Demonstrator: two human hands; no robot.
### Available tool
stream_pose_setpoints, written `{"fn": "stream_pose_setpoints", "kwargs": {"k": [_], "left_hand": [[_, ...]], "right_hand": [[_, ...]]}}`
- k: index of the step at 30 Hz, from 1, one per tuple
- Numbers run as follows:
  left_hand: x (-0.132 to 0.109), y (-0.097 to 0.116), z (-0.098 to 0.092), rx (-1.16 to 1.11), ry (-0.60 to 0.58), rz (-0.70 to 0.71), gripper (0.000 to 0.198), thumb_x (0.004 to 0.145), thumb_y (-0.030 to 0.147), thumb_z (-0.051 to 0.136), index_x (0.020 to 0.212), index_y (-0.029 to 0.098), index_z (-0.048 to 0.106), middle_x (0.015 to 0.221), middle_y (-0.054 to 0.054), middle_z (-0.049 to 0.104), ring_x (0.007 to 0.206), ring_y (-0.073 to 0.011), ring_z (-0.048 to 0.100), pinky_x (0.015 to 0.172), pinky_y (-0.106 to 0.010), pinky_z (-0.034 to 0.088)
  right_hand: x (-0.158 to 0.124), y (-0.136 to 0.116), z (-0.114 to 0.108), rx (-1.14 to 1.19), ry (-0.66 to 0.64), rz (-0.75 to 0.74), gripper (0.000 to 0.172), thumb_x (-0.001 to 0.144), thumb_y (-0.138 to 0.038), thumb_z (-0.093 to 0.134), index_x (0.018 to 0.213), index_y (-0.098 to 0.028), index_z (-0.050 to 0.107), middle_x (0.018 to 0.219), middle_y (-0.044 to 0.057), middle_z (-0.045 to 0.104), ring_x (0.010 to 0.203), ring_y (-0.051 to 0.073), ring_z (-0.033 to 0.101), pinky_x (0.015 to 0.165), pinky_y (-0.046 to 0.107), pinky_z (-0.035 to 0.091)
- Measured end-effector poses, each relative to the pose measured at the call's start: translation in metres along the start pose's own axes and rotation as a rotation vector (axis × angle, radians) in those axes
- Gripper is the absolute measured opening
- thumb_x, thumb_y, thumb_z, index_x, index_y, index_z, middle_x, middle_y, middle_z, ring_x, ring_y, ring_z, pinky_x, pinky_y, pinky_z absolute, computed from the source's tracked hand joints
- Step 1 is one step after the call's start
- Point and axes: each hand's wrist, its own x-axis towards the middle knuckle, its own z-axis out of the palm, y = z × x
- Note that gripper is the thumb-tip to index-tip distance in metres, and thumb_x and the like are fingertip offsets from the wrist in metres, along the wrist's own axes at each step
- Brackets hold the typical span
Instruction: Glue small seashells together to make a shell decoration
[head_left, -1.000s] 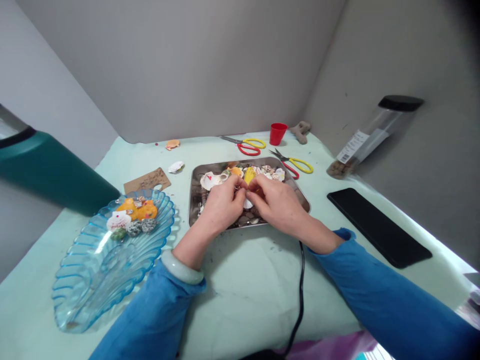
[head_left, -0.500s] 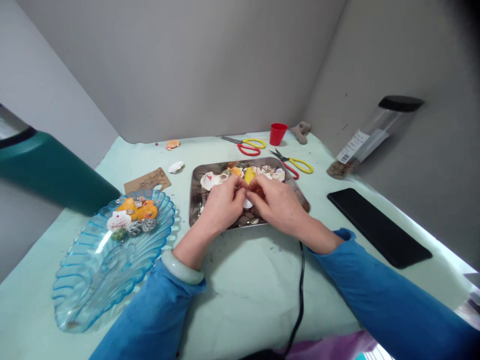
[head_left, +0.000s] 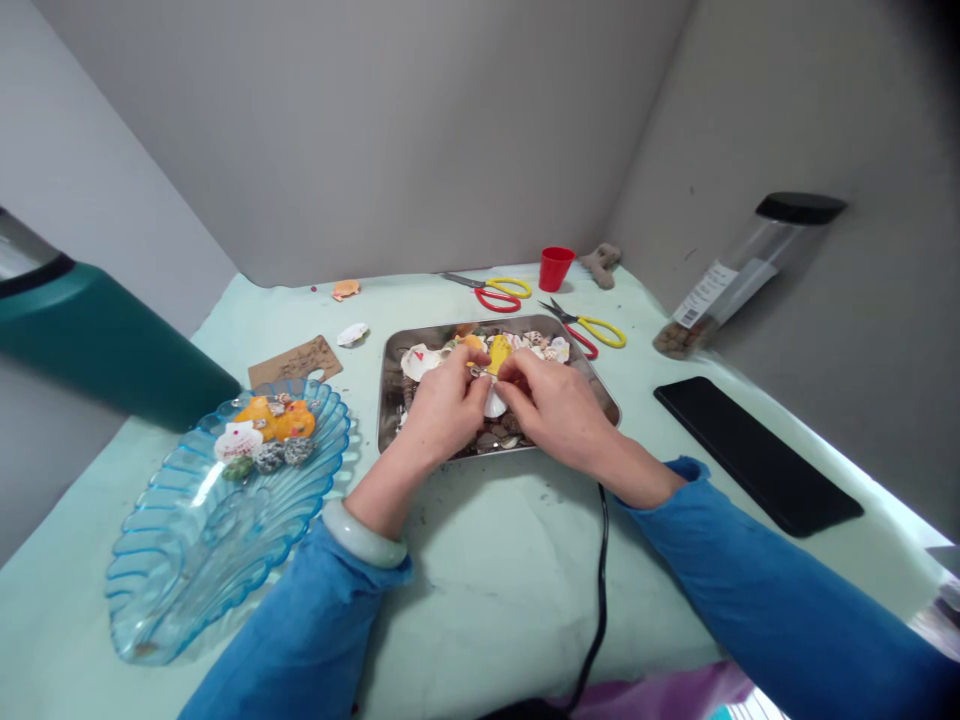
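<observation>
Shift since a second ago: both hands have edged a little farther over the tray, fingertips now meeting nearer its far half, and more of the white shell shows between them.
Left hand [head_left: 442, 405]: curled, thumb and forefinger pinched at the top of the white shell [head_left: 494, 403]; a pale bangle [head_left: 364, 537] sits on that wrist.
Right hand [head_left: 559, 405]: also curled, its fingertips touching the left hand's and closed on the same shell from the other side.
Between the fingertips: something tiny and dark sits there, too small for me to name.
White shell: held just above the heap in the metal tray [head_left: 385, 400], near the middle, with a yellow shell [head_left: 499, 350] right behind it.
What the shift means: from where I stand, the fiddly two-handed work on this one shell looks to be still going on; the shell has not left the tray.
Blue glass dish [head_left: 187, 540]: to the left, well apart from the hands, with a few orange, white and grey shells at its far end.
Scissors: one pair [head_left: 495, 290] beyond the tray, another [head_left: 592, 330] by its far right corner, neither touched.
Also about: a red cup [head_left: 556, 267], a black slab [head_left: 757, 455] on the right, and a black cable [head_left: 600, 580] running down between the blue sleeves.
</observation>
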Motion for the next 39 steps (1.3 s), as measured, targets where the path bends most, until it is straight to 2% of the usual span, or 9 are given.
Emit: {"fn": "stream_pose_setpoints", "kwargs": {"k": [4, 13, 21, 28, 39], "left_hand": [[0.0004, 0.0003, 0.0009, -0.031, -0.019, -0.027, 0.027, 0.084, 0.028, 0.043, 0.109, 0.020, 0.050, 0.062, 0.001, 0.061, 0.054, -0.0139, 0.059, 0.058, -0.026, 0.044], [0.0006, -0.0002, 0.0000, 0.009, 0.005, -0.048, 0.025, 0.083, 0.031, 0.044, 0.103, 0.019, 0.054, 0.066, -0.001, 0.064, 0.059, -0.0143, 0.060, 0.057, -0.025, 0.043], [0.0002, 0.0041, -0.0008, -0.003, -0.009, -0.055, 0.020, 0.084, 0.031, 0.044, 0.096, 0.020, 0.054, 0.064, 0.000, 0.063, 0.055, -0.0138, 0.057, 0.054, -0.024, 0.041], [-0.0004, 0.0051, -0.0020, 0.026, 0.005, -0.030, 0.016, 0.083, 0.029, 0.044, 0.093, 0.021, 0.054, 0.070, -0.001, 0.063, 0.060, -0.0145, 0.059, 0.057, -0.025, 0.043], [-0.0008, 0.0030, -0.0010, 0.022, 0.020, -0.025, 0.016, 0.083, 0.030, 0.046, 0.092, 0.021, 0.055, 0.068, 0.000, 0.062, 0.059, -0.0136, 0.057, 0.057, -0.024, 0.041]], "right_hand": [[0.0002, -0.0004, -0.0008, 0.010, 0.005, -0.005, 0.006, 0.085, -0.022, 0.047, 0.083, -0.018, 0.052, 0.075, 0.003, 0.061, 0.064, 0.014, 0.052, 0.060, 0.025, 0.033], [-0.0004, 0.0020, 0.0017, 0.010, 0.016, -0.034, 0.008, 0.086, -0.023, 0.047, 0.084, -0.018, 0.053, 0.076, 0.003, 0.062, 0.065, 0.014, 0.053, 0.061, 0.025, 0.034], [-0.0009, 0.0021, 0.0010, 0.015, 0.017, -0.029, 0.008, 0.085, -0.023, 0.047, 0.083, -0.018, 0.053, 0.075, 0.003, 0.062, 0.064, 0.014, 0.053, 0.061, 0.025, 0.034], [-0.0010, 0.0005, 0.0004, 0.013, 0.011, -0.023, 0.008, 0.085, -0.022, 0.047, 0.082, -0.018, 0.053, 0.076, 0.002, 0.062, 0.064, 0.013, 0.052, 0.061, 0.025, 0.034], [-0.0014, 0.0016, 0.0008, 0.016, 0.010, -0.034, 0.006, 0.085, -0.021, 0.048, 0.083, -0.018, 0.053, 0.077, 0.001, 0.062, 0.064, 0.012, 0.052, 0.060, 0.025, 0.033]]}}
